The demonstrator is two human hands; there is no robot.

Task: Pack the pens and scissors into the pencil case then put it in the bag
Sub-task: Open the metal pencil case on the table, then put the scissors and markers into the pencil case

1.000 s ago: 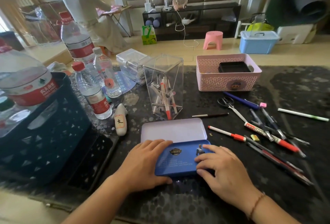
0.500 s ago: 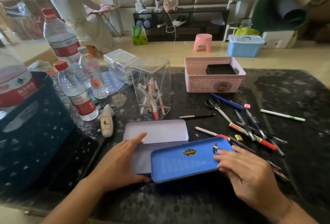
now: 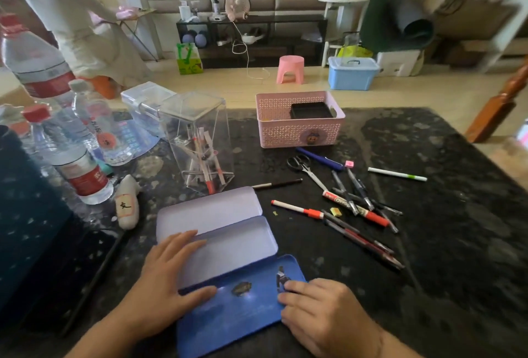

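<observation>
Head view: pencil case (image 3: 228, 243) lies open on the dark table (image 3: 428, 215), its blue lid (image 3: 228, 300) folded toward us. We see the left hand (image 3: 168, 275) flat, fingers spread across tray and lid; the right hand (image 3: 323, 312) pinches the lid's right edge. Pens (image 3: 351, 215) and scissors (image 3: 305, 167) lie loose well to the right. We judge opening complete; next, the right hand must release and gather pens. No bag is identifiable.
</observation>
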